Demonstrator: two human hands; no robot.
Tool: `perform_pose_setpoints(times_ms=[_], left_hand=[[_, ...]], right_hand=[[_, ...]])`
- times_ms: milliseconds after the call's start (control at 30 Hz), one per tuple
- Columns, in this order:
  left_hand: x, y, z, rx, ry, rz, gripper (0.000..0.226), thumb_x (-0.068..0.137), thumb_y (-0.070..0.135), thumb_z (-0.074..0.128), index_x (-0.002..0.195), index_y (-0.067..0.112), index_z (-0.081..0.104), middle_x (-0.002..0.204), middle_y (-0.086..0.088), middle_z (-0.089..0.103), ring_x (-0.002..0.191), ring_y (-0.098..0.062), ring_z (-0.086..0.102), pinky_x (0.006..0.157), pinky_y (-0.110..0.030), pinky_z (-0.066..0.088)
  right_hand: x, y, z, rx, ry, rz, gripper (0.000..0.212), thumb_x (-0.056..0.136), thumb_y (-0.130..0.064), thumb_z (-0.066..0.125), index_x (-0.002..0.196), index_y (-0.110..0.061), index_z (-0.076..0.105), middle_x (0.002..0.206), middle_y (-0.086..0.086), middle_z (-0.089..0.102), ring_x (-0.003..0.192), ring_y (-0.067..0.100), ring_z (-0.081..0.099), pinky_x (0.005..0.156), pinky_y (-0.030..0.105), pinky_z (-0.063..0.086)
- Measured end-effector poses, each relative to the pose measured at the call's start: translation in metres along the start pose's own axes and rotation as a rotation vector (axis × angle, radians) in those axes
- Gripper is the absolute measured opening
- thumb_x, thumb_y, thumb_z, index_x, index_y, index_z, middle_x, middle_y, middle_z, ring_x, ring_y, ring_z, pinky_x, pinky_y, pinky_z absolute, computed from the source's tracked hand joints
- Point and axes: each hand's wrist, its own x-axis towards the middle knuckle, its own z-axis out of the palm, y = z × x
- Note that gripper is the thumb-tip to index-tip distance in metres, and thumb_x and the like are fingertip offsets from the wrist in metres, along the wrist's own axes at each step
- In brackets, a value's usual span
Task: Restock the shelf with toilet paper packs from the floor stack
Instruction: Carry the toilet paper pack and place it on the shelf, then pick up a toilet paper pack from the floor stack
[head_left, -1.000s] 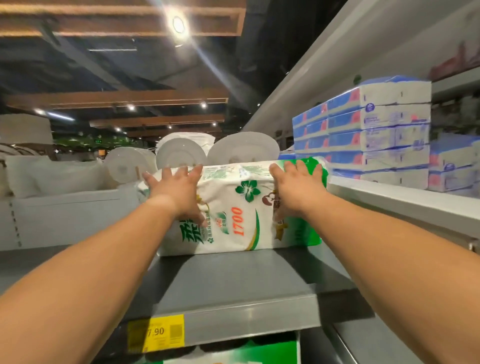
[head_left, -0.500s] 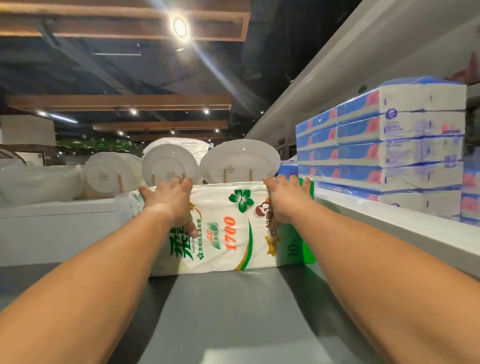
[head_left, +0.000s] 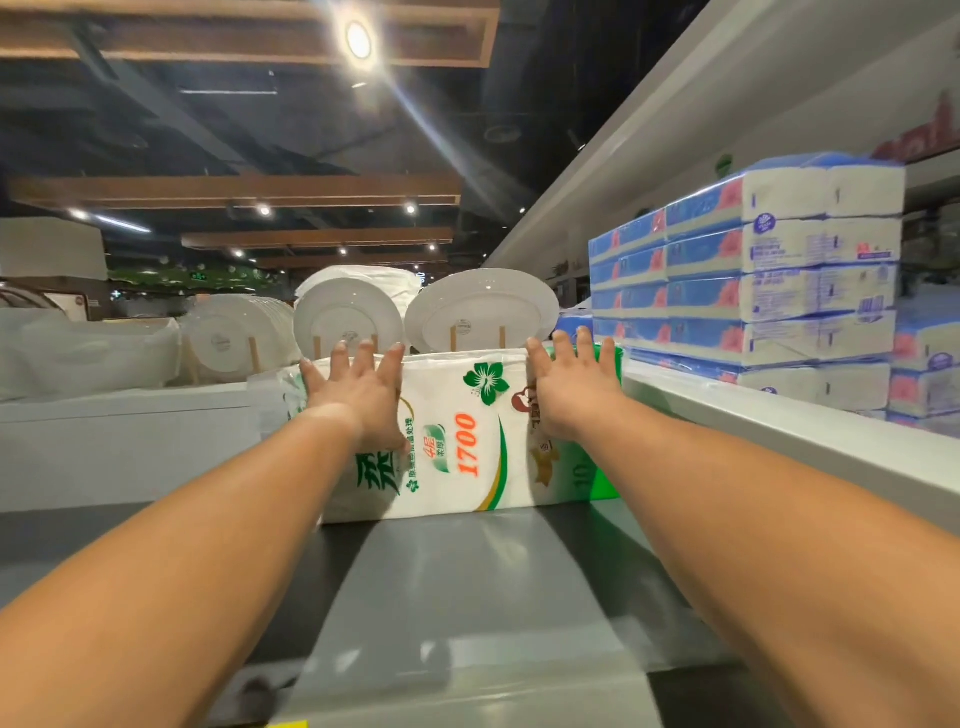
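Two hands, left (head_left: 358, 397) and right (head_left: 569, 392), fingers spread, press toilet paper pack (head_left: 462, 441) back on shelf (head_left: 467, 582); next, likely fetch another.

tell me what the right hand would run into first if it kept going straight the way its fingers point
The right hand already lies flat against the toilet paper pack, fingers aimed up and back over its top edge. Sliding on, it would probably meet the white plate standing behind the pack, though the gap between them is hard to judge.

place: shop | stocked shelf (head_left: 467, 597) | tissue packs (head_left: 769, 280) | displayed plates (head_left: 480, 312)
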Motion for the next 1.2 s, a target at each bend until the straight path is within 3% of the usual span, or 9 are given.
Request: perform_pose_setpoints(times_ms=[133,200,433,733,867,1200], left_hand=[[-0.020,-0.015,-0.008,-0.056,0.044,0.054,0.119,0.077,0.069,0.073,0.160,0.036,-0.006,0.170,-0.004,-0.003,0.155,-0.036,-0.010,0.119,-0.070,0.005],[-0.031,-0.016,-0.013,-0.071,0.060,0.106,0.115,0.078,0.070,0.070,0.160,0.036,-0.002,0.170,-0.005,-0.002,0.155,-0.036,-0.009,0.119,-0.070,0.005],[-0.079,0.019,-0.031,-0.136,0.109,0.352,0.105,0.080,0.070,0.068,0.160,0.034,0.010,0.168,-0.006,0.007,0.154,-0.036,0.001,0.119,-0.066,0.012],[-0.169,0.132,-0.095,-0.284,0.228,0.670,0.100,0.082,0.074,0.063,0.160,0.034,0.014,0.167,-0.008,0.012,0.153,-0.034,0.007,0.120,-0.061,0.016],[-0.238,0.195,-0.137,-0.359,0.318,0.843,0.098,0.080,0.077,0.060,0.158,0.033,0.019,0.165,-0.008,0.018,0.151,-0.035,0.013,0.118,-0.059,0.021],[-0.458,0.305,-0.233,-0.546,0.336,1.256,0.095,0.083,0.074,0.060,0.158,0.033,0.020,0.162,-0.007,0.022,0.149,-0.033,0.014,0.118,-0.062,0.020]], right_hand=[[-0.035,-0.012,-0.014,0.092,0.029,0.018,0.113,0.082,-0.057,0.074,0.161,-0.026,-0.001,0.168,0.015,-0.001,0.153,0.042,-0.006,0.121,0.062,-0.002],[-0.059,-0.020,-0.021,0.116,0.043,0.028,0.114,0.080,-0.064,0.072,0.161,-0.027,0.000,0.168,0.014,0.000,0.154,0.041,-0.006,0.122,0.061,-0.003],[-0.157,-0.024,-0.050,0.061,0.026,0.130,0.108,0.080,-0.070,0.067,0.160,-0.025,0.011,0.167,0.016,0.008,0.154,0.042,-0.001,0.121,0.063,0.000],[-0.316,0.048,-0.119,-0.110,0.065,0.386,0.101,0.081,-0.070,0.067,0.157,-0.026,0.018,0.167,0.014,0.010,0.153,0.041,-0.001,0.121,0.062,0.001],[-0.413,0.091,-0.160,-0.203,0.070,0.559,0.096,0.081,-0.072,0.066,0.153,-0.025,0.025,0.160,0.014,0.021,0.151,0.041,0.005,0.120,0.063,0.006],[-0.661,0.147,-0.263,-0.362,-0.020,0.981,0.103,0.080,-0.074,0.065,0.159,-0.027,0.017,0.166,0.012,0.012,0.153,0.040,0.001,0.122,0.062,0.004]])
